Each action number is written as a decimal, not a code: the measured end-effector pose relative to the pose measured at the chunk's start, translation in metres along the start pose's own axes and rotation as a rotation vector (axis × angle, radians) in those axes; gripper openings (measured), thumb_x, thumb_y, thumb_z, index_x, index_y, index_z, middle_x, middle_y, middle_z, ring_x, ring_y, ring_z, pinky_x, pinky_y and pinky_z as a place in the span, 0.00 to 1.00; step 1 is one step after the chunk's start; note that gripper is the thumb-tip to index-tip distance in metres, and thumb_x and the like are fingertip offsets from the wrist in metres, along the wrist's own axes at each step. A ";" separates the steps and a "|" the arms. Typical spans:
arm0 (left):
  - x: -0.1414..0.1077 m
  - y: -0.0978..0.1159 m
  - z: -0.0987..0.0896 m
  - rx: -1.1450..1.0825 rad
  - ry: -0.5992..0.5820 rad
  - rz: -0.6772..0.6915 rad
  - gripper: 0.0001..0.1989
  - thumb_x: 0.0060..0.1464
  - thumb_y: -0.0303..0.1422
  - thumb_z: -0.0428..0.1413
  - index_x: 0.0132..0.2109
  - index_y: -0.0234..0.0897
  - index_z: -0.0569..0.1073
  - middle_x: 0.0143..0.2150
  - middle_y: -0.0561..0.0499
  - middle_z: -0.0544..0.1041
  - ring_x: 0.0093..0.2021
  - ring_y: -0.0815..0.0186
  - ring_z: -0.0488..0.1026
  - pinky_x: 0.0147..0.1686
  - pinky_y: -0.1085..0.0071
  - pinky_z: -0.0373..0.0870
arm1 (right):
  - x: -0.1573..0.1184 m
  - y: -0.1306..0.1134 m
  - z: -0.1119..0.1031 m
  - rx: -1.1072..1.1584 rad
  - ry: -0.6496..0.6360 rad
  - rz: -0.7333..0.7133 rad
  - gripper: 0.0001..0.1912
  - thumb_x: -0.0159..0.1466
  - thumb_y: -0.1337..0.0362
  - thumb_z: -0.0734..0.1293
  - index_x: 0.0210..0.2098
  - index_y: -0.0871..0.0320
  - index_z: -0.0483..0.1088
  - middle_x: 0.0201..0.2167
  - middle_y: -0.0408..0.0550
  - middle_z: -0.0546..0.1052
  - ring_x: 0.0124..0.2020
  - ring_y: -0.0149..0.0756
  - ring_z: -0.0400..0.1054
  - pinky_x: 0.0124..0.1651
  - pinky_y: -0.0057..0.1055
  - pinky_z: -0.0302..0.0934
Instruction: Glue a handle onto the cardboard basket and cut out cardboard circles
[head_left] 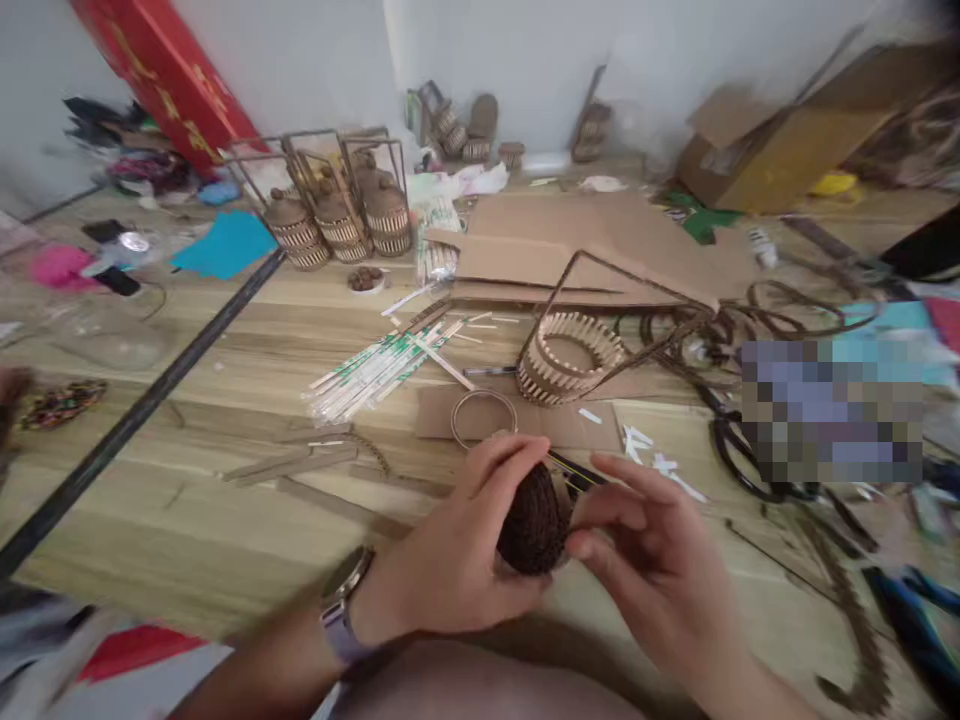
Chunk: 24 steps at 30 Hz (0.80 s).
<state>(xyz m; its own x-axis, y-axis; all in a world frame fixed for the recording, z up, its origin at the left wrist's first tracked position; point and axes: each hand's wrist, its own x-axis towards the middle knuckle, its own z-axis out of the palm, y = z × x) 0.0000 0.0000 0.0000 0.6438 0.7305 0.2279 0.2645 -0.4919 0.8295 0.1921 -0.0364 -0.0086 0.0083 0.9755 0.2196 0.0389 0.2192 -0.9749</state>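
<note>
A dark brown, rounded piece with a ridged, coiled surface (pixel 534 522) is in front of me, close to my body. My left hand (pixel 472 530) wraps round it from the left, thumb and fingers curved about its sides. At its right edge the fingertips of my right hand (pixel 652 550) are pinched together against it. Whether a thin strand lies between those fingertips is too small to tell. Just beyond the hands, a thin ring (pixel 484 392) lies partly on a cardboard strip (pixel 435 415). A small basket (pixel 531 372) of pale slats and brown bands, with a tall angular handle, stands behind.
Chopsticks in paper wrappers (pixel 367 370) lie left of centre. Several bottle-shaped woven pieces with frame handles (pixel 345 235) stand at the back left, near a small dish (pixel 367 280). Scissors (pixel 739 465) and brown cords lie right. A dark bar (pixel 150 410) crosses the left side.
</note>
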 end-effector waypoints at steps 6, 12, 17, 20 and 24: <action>0.000 -0.010 0.002 -0.002 0.018 0.075 0.43 0.41 0.20 0.60 0.62 0.42 0.53 0.66 0.35 0.52 0.70 0.43 0.52 0.62 0.47 0.61 | 0.007 0.001 0.006 0.160 -0.098 0.213 0.17 0.58 0.50 0.76 0.44 0.48 0.74 0.29 0.42 0.76 0.29 0.32 0.71 0.29 0.24 0.67; 0.001 -0.008 0.001 -0.065 0.002 0.033 0.39 0.50 0.41 0.67 0.62 0.39 0.56 0.64 0.33 0.61 0.69 0.44 0.55 0.64 0.47 0.59 | 0.007 0.011 0.005 0.345 -0.127 0.367 0.21 0.54 0.52 0.79 0.43 0.49 0.72 0.34 0.44 0.76 0.34 0.35 0.70 0.34 0.28 0.68; 0.003 -0.003 0.000 -0.106 0.010 -0.186 0.50 0.44 0.39 0.69 0.67 0.37 0.51 0.68 0.33 0.59 0.68 0.45 0.58 0.66 0.46 0.56 | 0.008 0.008 0.007 0.474 -0.148 0.406 0.21 0.54 0.55 0.80 0.42 0.48 0.70 0.33 0.41 0.75 0.31 0.31 0.68 0.32 0.26 0.65; 0.005 0.000 -0.003 -0.116 -0.005 -0.222 0.49 0.39 0.42 0.71 0.65 0.36 0.58 0.68 0.34 0.59 0.68 0.43 0.58 0.66 0.48 0.56 | 0.008 0.006 0.006 0.494 -0.165 0.424 0.21 0.54 0.56 0.80 0.42 0.48 0.71 0.32 0.40 0.74 0.32 0.30 0.69 0.34 0.26 0.65; 0.006 0.003 -0.003 -0.209 -0.005 -0.287 0.44 0.39 0.43 0.71 0.61 0.38 0.63 0.61 0.40 0.68 0.60 0.48 0.67 0.60 0.52 0.64 | 0.007 0.008 0.005 0.489 -0.200 0.423 0.21 0.55 0.56 0.80 0.44 0.48 0.72 0.33 0.40 0.74 0.33 0.30 0.68 0.36 0.26 0.65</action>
<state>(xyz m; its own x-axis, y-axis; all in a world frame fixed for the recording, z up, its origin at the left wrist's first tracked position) 0.0032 0.0043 0.0056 0.5682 0.8223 -0.0321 0.2828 -0.1585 0.9460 0.1870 -0.0272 -0.0154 -0.2631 0.9531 -0.1493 -0.3843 -0.2455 -0.8900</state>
